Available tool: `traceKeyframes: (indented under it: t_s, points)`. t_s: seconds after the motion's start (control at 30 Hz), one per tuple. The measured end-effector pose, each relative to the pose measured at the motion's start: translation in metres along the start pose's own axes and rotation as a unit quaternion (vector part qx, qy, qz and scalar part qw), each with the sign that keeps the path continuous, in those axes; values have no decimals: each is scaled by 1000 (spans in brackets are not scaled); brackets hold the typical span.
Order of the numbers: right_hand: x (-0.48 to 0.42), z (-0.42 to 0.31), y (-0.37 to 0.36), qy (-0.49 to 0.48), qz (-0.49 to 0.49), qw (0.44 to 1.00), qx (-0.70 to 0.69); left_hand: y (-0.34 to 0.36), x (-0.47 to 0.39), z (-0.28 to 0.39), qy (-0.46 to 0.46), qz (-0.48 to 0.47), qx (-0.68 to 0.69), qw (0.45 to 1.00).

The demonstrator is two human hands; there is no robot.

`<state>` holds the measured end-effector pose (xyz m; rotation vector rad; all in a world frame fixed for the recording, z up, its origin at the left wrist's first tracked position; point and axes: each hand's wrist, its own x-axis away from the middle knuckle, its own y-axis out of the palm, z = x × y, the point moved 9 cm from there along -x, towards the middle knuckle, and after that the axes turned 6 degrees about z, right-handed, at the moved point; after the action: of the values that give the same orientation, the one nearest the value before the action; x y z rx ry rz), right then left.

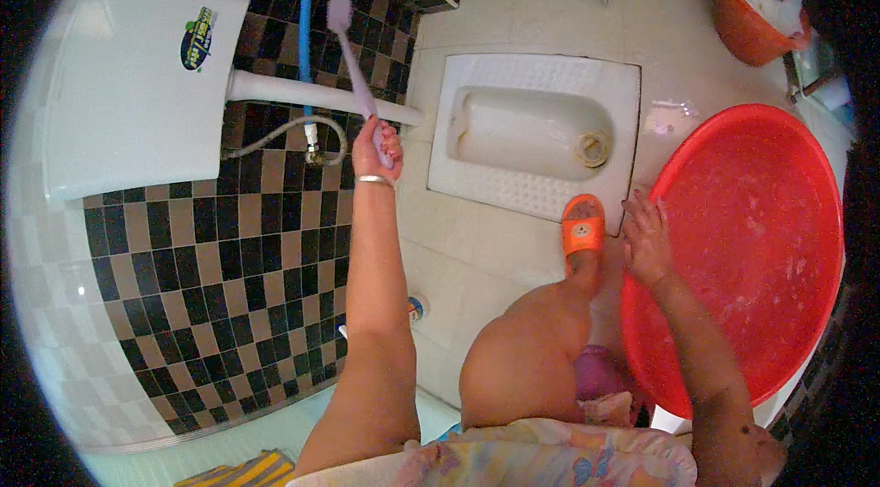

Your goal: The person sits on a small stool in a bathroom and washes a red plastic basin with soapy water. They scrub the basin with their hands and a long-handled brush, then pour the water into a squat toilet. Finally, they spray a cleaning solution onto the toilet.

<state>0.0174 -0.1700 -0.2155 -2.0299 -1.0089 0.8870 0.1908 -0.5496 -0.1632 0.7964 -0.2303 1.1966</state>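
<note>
My left hand (pixel 377 147) is closed around the handle of a light purple long-handled brush (pixel 355 75). Its head points up and away, in front of the tiled wall and the blue pipe. A silver bangle circles that wrist. On the right, my right hand (pixel 645 234) has its fingers apart and nothing in its grasp; it is at the left rim of a large red plastic basin (pixel 749 246). Whether it touches the rim I cannot tell. A white ceramic squat toilet (pixel 529 126) is set in the floor between and beyond the two hands.
A white cistern (pixel 144 92) hangs on the left wall, with a white flush pipe (pixel 295 90), a blue pipe (pixel 307 26) and a braided hose. An orange-red bucket (pixel 746 26) holding white things stands at the upper right. My foot, in an orange slipper (pixel 583 233), is beside the toilet.
</note>
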Motion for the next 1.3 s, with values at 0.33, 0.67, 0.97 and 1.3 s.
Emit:
traceKeyframes:
  t_s: [0.33,0.67,0.97,1.3]
  points:
    - [-1,-7,1,-10,-8,1000,-14,-14,-42,-89,-120,119,128,977]
    - [0,-5,-3,-8,-13,1000,1,-14,-42,-48,-24,97,-29,995]
    - [0,-5,3,-4,-17,1000,-9,-3,-48,-25,-93,72,105,987]
    - [0,2,20,-20,-61,996,57,10,-115,3,-70,55,11,996]
